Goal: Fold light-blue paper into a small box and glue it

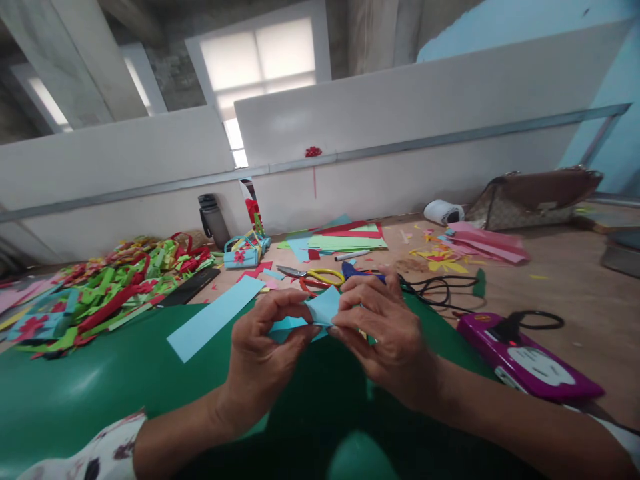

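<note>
Between both hands is a folded piece of light blue paper (324,307), held up over a green sheet (200,393). My left hand (270,347) is closed, pinching the paper's left side with thumb and fingers. On the other side my right hand (383,327) grips the paper's edge, its fingers bent and pressed together. A flat strip of blue paper (217,319) lies to the left of my left hand. Just beyond the hands are scissors (310,273) with yellow handles and a blue glue gun (357,272), partly hidden by my right hand.
A heap of green and red paper strips (120,290) covers the left, beside a dark phone (190,287). Behind stand a bottle (214,220) and stacked coloured paper (345,240). To the right are a purple power strip (530,357), black cable (440,283), tape roll (443,212) and handbag (535,197).
</note>
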Motion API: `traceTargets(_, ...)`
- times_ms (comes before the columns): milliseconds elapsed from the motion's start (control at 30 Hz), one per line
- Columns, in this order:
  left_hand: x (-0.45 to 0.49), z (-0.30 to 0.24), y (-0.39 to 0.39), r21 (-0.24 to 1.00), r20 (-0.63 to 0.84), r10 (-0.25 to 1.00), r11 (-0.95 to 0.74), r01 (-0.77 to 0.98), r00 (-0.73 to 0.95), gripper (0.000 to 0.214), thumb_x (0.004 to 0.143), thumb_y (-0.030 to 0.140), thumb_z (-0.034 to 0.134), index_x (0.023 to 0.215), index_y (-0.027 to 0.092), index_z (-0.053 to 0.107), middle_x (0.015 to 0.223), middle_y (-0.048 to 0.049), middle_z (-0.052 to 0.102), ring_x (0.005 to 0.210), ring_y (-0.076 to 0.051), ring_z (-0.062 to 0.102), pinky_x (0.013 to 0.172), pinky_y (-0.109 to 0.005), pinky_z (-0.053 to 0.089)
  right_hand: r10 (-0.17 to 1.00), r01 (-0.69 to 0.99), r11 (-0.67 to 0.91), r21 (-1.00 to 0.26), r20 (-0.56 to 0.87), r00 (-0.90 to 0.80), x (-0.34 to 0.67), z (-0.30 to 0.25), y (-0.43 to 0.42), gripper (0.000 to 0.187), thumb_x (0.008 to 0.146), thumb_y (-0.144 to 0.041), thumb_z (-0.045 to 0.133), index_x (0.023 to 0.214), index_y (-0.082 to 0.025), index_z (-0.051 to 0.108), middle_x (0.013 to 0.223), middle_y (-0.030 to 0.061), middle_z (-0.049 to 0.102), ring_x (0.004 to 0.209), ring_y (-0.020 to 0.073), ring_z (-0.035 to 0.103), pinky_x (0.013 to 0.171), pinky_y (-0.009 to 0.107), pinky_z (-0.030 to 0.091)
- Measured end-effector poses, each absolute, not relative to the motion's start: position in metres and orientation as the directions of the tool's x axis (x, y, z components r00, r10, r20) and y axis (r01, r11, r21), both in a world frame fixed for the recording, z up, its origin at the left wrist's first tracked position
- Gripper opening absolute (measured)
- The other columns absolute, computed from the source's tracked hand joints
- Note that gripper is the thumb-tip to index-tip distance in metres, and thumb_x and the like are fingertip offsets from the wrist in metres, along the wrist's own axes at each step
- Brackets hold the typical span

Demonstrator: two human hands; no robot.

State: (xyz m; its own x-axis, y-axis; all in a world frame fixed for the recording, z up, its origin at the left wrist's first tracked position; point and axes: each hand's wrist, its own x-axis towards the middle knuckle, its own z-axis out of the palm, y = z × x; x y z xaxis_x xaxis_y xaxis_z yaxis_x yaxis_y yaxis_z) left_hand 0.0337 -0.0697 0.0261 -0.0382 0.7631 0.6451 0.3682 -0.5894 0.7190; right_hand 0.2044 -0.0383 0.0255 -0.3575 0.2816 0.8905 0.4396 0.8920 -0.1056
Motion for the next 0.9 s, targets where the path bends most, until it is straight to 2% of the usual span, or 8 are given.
traceTargets(233,0.034,0.024,-0.070,0.641,0.697,0.717,-0.622,0.450,-0.003,0.034,0.070,0.005,0.069,0.098,0.023,0.060,0.077,0.0038,0.067,0.074,-0.013,0.065,0.077,-0.027,0.051,0.283,0.436,0.894,-0.102,0.883,-0.374,0.204,0.024,-0.040,0.011,0.082,-0.014,0.058,0.072,-0.017,0.057,0.074,0.0006,0.060,0.090,0.0180,0.056,0.088,0.041,0.029)
traceTargets(400,0.034,0.023,-0.069,0.601,0.708,0.705,-0.632,0.490,0.039,0.036,0.070,0.003,0.069,0.100,0.022,0.060,0.078,0.0032,0.067,0.072,-0.013,0.063,0.077,-0.028,0.050,0.269,0.439,0.895,-0.080,0.881,-0.388,0.205,0.024,-0.041,0.012,0.082,-0.011,0.056,0.073,-0.018,0.058,0.075,0.0007,0.061,0.091,0.0186,0.056,0.090,0.043,0.027)
traceTargets(567,0.029,0.029,-0.064,0.473,0.740,0.639,-0.715,0.514,0.209,0.024,0.075,0.009,0.066,0.095,0.022,0.066,0.089,-0.0024,0.060,0.088,-0.017,0.057,0.079,-0.031,0.048,0.259,0.434,0.898,-0.073,0.885,-0.387,0.205,0.025,-0.040,0.015,0.082,-0.009,0.054,0.073,-0.020,0.060,0.075,0.0003,0.061,0.087,0.0173,0.057,0.092,0.044,0.026)
traceTargets(767,0.022,0.034,-0.060,0.452,0.697,0.662,-0.704,0.548,0.276,0.014,0.077,0.013,0.066,0.085,0.024,0.067,0.116,-0.0048,0.054,0.111,-0.022,0.048,0.096,-0.042,0.037,0.290,0.435,0.895,-0.099,0.870,-0.398,0.207,0.024,-0.039,0.016,0.082,-0.008,0.053,0.072,-0.019,0.059,0.074,0.0000,0.059,0.082,0.0156,0.057,0.092,0.043,0.025)
traceTargets(900,0.022,0.034,-0.058,0.483,0.687,0.662,-0.724,0.492,0.300,0.011,0.077,0.013,0.066,0.083,0.023,0.067,0.116,-0.0048,0.058,0.112,-0.023,0.050,0.096,-0.044,0.037,0.312,0.445,0.888,-0.114,0.861,-0.402,0.206,0.024,-0.039,0.016,0.085,-0.012,0.051,0.073,-0.019,0.059,0.074,-0.0005,0.059,0.078,0.0143,0.057,0.093,0.042,0.024)
